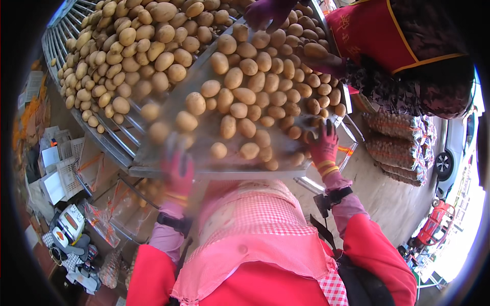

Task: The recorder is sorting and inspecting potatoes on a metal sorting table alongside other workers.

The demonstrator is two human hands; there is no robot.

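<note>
Potatoes (247, 95) are spread over a sheet-metal table (199, 158) before me. My left hand (178, 168), in a pink and grey glove, is motion-blurred above the table's front left edge. Just beyond its fingertips are several blurred potatoes (159, 131); whether it touches them is unclear. My right hand (324, 147), gloved in the same way, is at the front right corner with fingers apart, beside small potatoes (294, 132). To the left, a larger heap of potatoes (130, 57) lies on a rack of metal bars (128, 128).
Across the table, a co-worker's purple-gloved hand (325, 63) is at a potato; their other hand (268, 13) is farther left. Stacked net sacks (396, 147) stand on the floor at right. Plastic crates (69, 162) and a weighing scale (71, 225) are at left.
</note>
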